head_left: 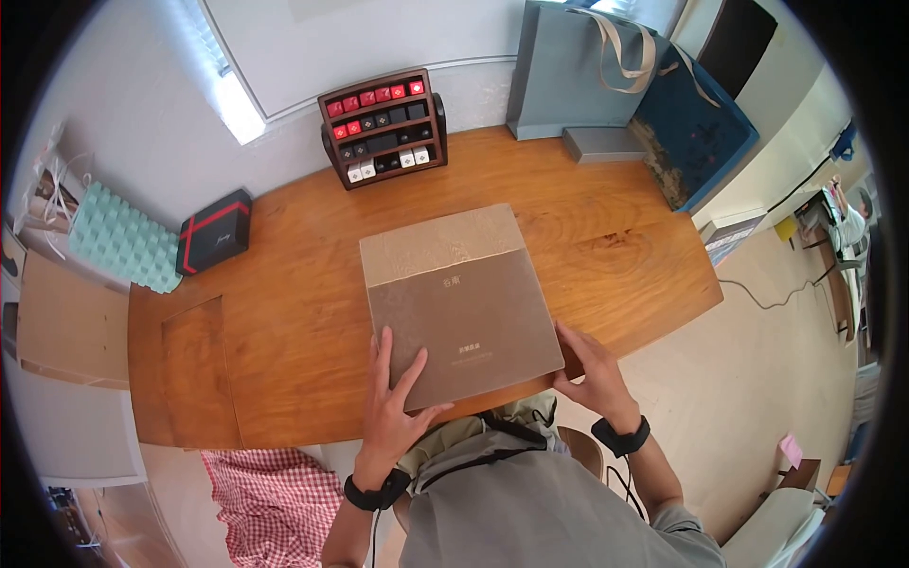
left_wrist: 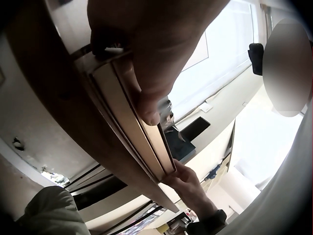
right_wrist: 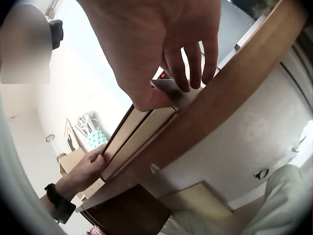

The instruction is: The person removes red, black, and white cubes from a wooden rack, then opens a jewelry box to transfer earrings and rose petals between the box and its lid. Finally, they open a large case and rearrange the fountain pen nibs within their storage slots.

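Observation:
A large flat brown box [head_left: 464,312] lies on the wooden table, close to its front edge. Its cover has small pale lettering and a lighter, shinier band at the far end. My left hand [head_left: 390,402] rests at the near left corner, two fingers spread over the cover and the thumb by the front side. At the near right corner, my right hand [head_left: 598,381] touches the box, its fingers stretched along the right side and the thumb at the front. Pale layered front sides of the box [right_wrist: 139,129] show in the right wrist view. Some right fingertips are hidden in the head view.
A dark wooden rack [head_left: 383,128] of red, black and white cubes stands at the back. Left of it are a black box with red ribbon [head_left: 216,232] and a mint textured object [head_left: 123,237]. Gift bags [head_left: 579,76] and a grey flat box [head_left: 602,144] stand back right.

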Demonstrator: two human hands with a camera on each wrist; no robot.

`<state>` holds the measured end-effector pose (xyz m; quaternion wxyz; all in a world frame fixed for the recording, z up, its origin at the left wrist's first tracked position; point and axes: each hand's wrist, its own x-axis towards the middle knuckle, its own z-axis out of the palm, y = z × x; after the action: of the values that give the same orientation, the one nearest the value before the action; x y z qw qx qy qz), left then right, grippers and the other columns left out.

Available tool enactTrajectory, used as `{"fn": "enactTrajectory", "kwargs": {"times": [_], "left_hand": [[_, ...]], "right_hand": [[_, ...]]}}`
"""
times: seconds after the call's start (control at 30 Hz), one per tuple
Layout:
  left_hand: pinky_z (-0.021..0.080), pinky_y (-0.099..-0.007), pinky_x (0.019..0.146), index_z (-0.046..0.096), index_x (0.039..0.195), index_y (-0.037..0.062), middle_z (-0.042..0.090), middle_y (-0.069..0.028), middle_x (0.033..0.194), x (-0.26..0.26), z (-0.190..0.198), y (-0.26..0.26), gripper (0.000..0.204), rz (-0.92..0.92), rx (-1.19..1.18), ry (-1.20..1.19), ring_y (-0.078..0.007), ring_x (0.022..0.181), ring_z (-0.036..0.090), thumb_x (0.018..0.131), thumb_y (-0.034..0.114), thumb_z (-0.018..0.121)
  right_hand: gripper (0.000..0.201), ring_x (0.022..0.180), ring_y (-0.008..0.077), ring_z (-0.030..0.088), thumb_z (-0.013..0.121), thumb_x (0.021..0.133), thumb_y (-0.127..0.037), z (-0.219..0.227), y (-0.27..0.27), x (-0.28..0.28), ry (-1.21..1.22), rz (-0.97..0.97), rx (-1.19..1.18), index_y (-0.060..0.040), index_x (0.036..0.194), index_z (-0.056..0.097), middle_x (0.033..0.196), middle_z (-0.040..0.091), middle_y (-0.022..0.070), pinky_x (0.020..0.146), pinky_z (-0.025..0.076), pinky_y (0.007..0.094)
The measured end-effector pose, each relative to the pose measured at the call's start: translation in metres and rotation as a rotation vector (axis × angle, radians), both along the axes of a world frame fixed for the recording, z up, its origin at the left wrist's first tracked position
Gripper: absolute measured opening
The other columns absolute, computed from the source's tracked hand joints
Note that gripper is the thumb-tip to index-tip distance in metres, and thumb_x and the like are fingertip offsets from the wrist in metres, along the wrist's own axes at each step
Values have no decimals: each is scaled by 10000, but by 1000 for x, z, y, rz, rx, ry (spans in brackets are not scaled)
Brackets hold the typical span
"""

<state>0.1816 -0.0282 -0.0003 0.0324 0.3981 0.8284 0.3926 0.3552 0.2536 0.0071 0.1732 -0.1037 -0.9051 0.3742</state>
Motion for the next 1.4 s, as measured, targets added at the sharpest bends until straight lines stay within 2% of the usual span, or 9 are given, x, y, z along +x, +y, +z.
{"fn": "enactTrajectory", "kwargs": {"times": [0.17,0.4,0.6,0.67,0.8,0.9,1.07,1.23,1.4], "left_hand": [[375,-554,1182,601,1450,185,217,-231,1687,-3,2,-2,856,-19,-31,30,-521,1509,263,677,292,952],[358,-539,1195,617,1432,167,215,-220,1694,-2,1,-1,839,-14,-23,17,-497,1518,269,674,290,955],[381,-547,1182,606,1441,182,225,-214,1689,-4,-3,-3,845,-9,1,28,-507,1511,275,681,313,953],[378,-550,1184,602,1444,182,225,-212,1689,-3,-4,-2,849,-24,4,20,-507,1512,271,681,309,953],[346,-531,1210,618,1425,159,206,-217,1696,-3,-7,-2,837,-19,30,-33,-480,1529,259,669,261,961],[352,-552,1202,590,1451,171,196,-218,1697,-3,-9,-3,857,-29,33,-17,-497,1528,243,682,275,955],[328,-495,1224,501,1507,97,208,-231,1693,-5,-7,-8,954,-30,89,-47,-443,1535,278,687,263,961],[310,-491,1226,358,1567,43,223,-266,1674,2,9,-7,1032,12,72,-3,-426,1528,302,734,255,927],[336,-524,1206,418,1534,35,345,-262,1622,7,9,-8,911,157,12,105,-456,1502,338,778,238,885]], "right_hand": [[736,1034,307,696,687,755,69,-3,-5,0,-58,-56,-57,-111,1460,570,1405,620,158,741,604,350],[702,1086,264,703,629,733,132,1,3,5,21,-6,77,-158,1371,666,1515,555,146,725,600,302],[636,1330,315,594,582,747,156,17,-15,-10,227,-3,23,-39,1349,648,1590,443,206,1020,548,350],[565,1364,342,564,579,814,149,25,-31,-16,416,-154,-487,22,1363,610,1616,385,227,1123,478,401],[552,1371,294,558,578,909,108,14,-24,-17,271,-261,-534,20,1452,538,1567,465,207,1100,487,385],[542,1373,251,550,594,983,36,6,-16,-12,65,-229,-529,6,1513,482,1517,532,186,1089,480,353],[530,1392,224,524,607,1022,-40,33,-25,-16,296,-157,-772,53,1520,449,1521,535,173,1127,428,340],[733,1378,263,554,757,912,-74,63,-39,-27,351,69,-582,70,1537,404,1504,547,214,1131,434,389],[775,1287,286,632,779,880,-62,85,-57,-53,468,198,-504,76,1540,395,1475,567,236,1079,492,390]]}}
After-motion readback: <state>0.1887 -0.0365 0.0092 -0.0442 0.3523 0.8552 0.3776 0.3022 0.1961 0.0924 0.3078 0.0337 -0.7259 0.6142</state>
